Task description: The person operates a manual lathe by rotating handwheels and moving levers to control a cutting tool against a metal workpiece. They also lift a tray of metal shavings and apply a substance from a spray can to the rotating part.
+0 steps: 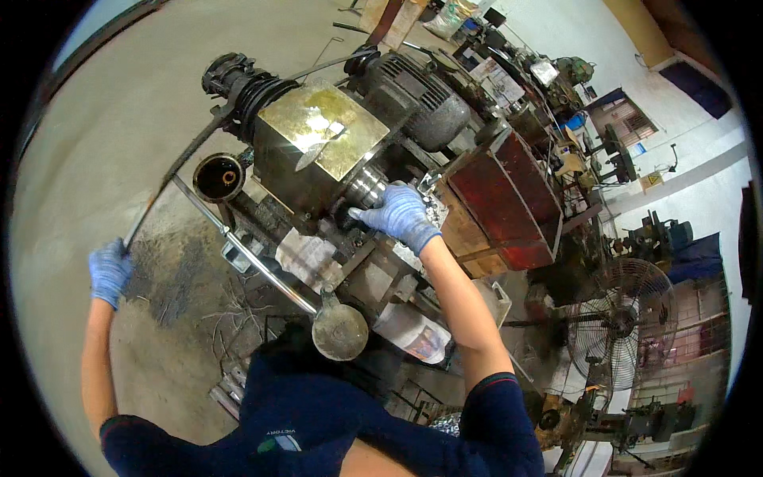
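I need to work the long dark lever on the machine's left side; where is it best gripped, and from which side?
Grip the long dark lever at its free lower end, where the gloved left hand is wrapped around it now. Come from the person's left, over the bare floor. The bar slants up to the pulley hub, so that end probably gives the most leverage.

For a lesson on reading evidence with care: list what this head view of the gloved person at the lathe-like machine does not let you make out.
- Head view: what the right hand grips at the chuck; the glove hides it.
- The left hand closes on a long dark lever; its end is covered by the fingers.
- Far benches: items too small and bent by the fisheye.
- Standing fan: base hidden by clutter.
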